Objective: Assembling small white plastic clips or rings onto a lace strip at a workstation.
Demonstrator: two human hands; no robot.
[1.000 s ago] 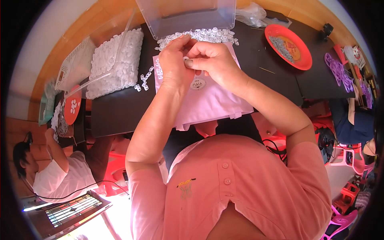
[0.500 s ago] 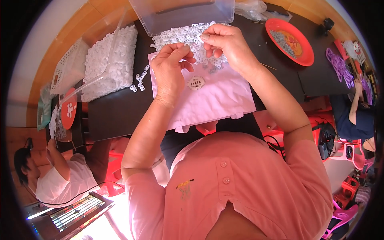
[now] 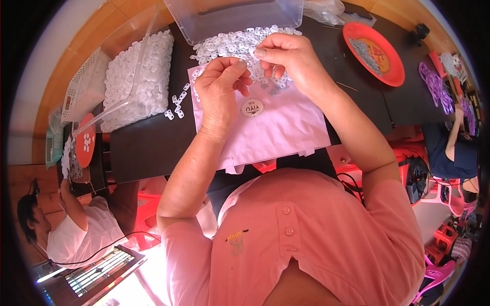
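My left hand (image 3: 218,86) and my right hand (image 3: 290,57) are raised close together, a small gap between their fingertips. Thumb and forefinger are pinched on each. Whatever they hold is too small to make out against the white pieces behind. A heap of small white plastic pieces (image 3: 220,47), each with dark holes, lies just beyond the hands. It spills onto a pink cloth bag (image 3: 278,130) spread on the dark table (image 3: 148,153) beneath my wrists. Several similar white pieces (image 3: 178,105) lie loose left of the bag.
Behind the heap stands a clear plastic bin (image 3: 235,18). At left, a clear box holds many white pieces (image 3: 138,76). A red plate (image 3: 397,75) with small grey metal parts stands at right, near a thin stick (image 3: 347,86) and purple straps (image 3: 434,86). Another person (image 3: 84,232) works at far left.
My two hands stay almost in place, still pinched, with only slight shifts of the fingers. The view has moved a little; nothing else visibly differs.
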